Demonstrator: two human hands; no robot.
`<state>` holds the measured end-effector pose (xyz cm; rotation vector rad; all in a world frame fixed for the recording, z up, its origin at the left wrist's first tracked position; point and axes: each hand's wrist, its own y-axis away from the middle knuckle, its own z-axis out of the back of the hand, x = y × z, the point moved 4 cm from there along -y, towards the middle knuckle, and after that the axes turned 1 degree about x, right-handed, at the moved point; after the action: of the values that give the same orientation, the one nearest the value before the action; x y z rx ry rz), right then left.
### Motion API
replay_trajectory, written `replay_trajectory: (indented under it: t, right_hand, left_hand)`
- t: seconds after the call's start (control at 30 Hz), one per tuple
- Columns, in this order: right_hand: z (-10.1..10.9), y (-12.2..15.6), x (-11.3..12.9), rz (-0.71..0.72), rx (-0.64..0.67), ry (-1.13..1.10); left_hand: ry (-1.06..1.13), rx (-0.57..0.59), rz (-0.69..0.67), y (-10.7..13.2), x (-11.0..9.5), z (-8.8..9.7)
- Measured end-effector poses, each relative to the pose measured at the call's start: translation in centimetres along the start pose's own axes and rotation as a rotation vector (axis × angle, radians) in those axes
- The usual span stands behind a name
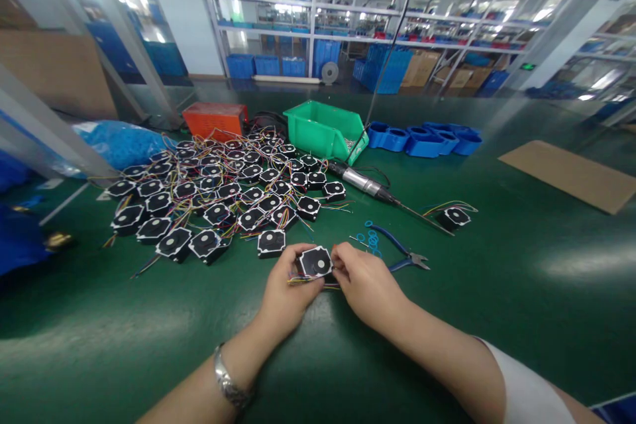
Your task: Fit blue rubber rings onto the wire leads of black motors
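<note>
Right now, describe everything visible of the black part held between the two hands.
The black part is a small flat angular block, seemingly plastic, white-edged, with a round pale hub on top. Face up over the green table, it is pinched between the left hand and right hand; thin coloured wires trail beneath it.

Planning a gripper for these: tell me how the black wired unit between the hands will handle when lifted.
The black wired unit, held by left hand and right hand, looks rigid and probably light: fingertips carry it. Its thin coloured wires likely flop and snag.
</note>
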<state>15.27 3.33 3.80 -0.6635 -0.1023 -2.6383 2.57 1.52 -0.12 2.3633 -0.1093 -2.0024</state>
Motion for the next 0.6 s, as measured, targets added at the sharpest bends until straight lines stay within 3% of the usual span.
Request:
replay_trajectory:
  t: [0.2, 0.37, 0.47, 0.6]
  right_hand:
    - [-0.4, -0.5, -0.1, 0.126, -0.203, -0.072]
    - [-0.3, -1.1, -0.2, 0.192, -0.212, -0.220]
    - [0.2, -1.3, -0.8, 0.117, -0.222, -0.289]
    - [1.2, -1.3, -1.9, -0.023, -0.330, -0.424]
  left_hand:
    - [0.300, -0.088, 0.108, -0.3, 0.7, 0.4]
    - [0.433, -0.113, 0.146, -0.4, 0.7, 0.4]
    - [0.492, -0.050, 0.177, -0.3, 0.4, 0.3]
    - [0.524, 0.102, 0.272, 0.2, 0.2, -0.2]
